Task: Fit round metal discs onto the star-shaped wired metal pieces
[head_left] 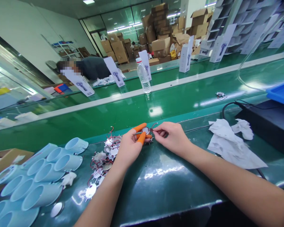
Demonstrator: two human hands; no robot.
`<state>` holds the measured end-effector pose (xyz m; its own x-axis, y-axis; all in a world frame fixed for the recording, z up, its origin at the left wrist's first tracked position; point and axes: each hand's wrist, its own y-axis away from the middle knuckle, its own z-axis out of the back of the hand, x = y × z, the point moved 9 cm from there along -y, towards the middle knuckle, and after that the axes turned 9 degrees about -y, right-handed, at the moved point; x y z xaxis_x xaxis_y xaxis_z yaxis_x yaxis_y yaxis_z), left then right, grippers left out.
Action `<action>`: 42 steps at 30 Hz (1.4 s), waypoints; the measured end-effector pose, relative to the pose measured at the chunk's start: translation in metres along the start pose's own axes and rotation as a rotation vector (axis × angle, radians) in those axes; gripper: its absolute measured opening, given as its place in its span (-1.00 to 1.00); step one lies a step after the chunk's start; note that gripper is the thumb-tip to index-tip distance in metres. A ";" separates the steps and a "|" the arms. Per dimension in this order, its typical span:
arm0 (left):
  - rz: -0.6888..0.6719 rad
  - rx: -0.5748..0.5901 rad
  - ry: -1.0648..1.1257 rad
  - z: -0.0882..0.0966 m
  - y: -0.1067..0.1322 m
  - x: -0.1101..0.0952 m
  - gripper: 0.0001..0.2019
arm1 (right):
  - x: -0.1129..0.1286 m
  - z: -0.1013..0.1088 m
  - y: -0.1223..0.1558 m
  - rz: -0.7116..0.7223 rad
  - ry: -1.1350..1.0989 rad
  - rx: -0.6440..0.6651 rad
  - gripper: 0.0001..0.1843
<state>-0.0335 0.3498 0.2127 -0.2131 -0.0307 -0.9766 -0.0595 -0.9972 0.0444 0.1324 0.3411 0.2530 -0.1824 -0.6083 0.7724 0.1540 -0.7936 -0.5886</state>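
Note:
Orange finger covers sit on several fingers of my left hand [129, 148], which is closed around a small round metal part [145, 130] with thin wires. My right hand [172, 137] pinches at the right edge of that part, with thumb and forefinger together. A short wire end shows just above these fingertips; what exactly they grip is too small to make out. Beside my left wrist lies a pile of similar silvery toothed discs [113, 152] with red and dark wires, partly hidden by the forearm.
Light blue plastic cups [68, 162] lie in rows at left, near a loose silver disc [57, 209]. Crumpled white paper [229, 148] and a black box [272, 126] are at right. Across the green belt stand a water bottle [143, 77] and white boxes [185, 60]. Another person bends beyond.

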 end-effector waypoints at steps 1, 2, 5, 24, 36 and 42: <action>-0.003 0.001 0.000 -0.001 0.001 -0.001 -0.38 | 0.000 0.000 0.000 -0.004 0.002 -0.001 -0.90; -0.008 0.003 0.001 -0.001 0.001 -0.002 -0.38 | 0.000 0.000 0.001 -0.008 0.002 -0.002 -0.89; -0.025 0.009 0.001 -0.003 0.003 -0.006 -0.37 | -0.001 0.000 0.001 -0.029 -0.017 -0.005 -0.89; -0.052 0.007 0.000 -0.007 0.005 -0.007 -0.40 | -0.001 0.001 0.002 -0.045 -0.027 -0.026 -0.88; -0.095 -0.010 -0.094 -0.002 0.004 -0.007 -0.48 | 0.003 0.002 0.000 0.088 0.126 0.042 -0.85; -0.124 -0.028 -0.190 0.000 0.005 -0.010 -0.56 | 0.004 0.002 -0.001 0.076 0.080 0.055 -0.86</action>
<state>-0.0317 0.3451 0.2226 -0.3860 0.1025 -0.9168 -0.0705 -0.9942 -0.0815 0.1331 0.3396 0.2565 -0.2450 -0.6672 0.7034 0.2229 -0.7449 -0.6289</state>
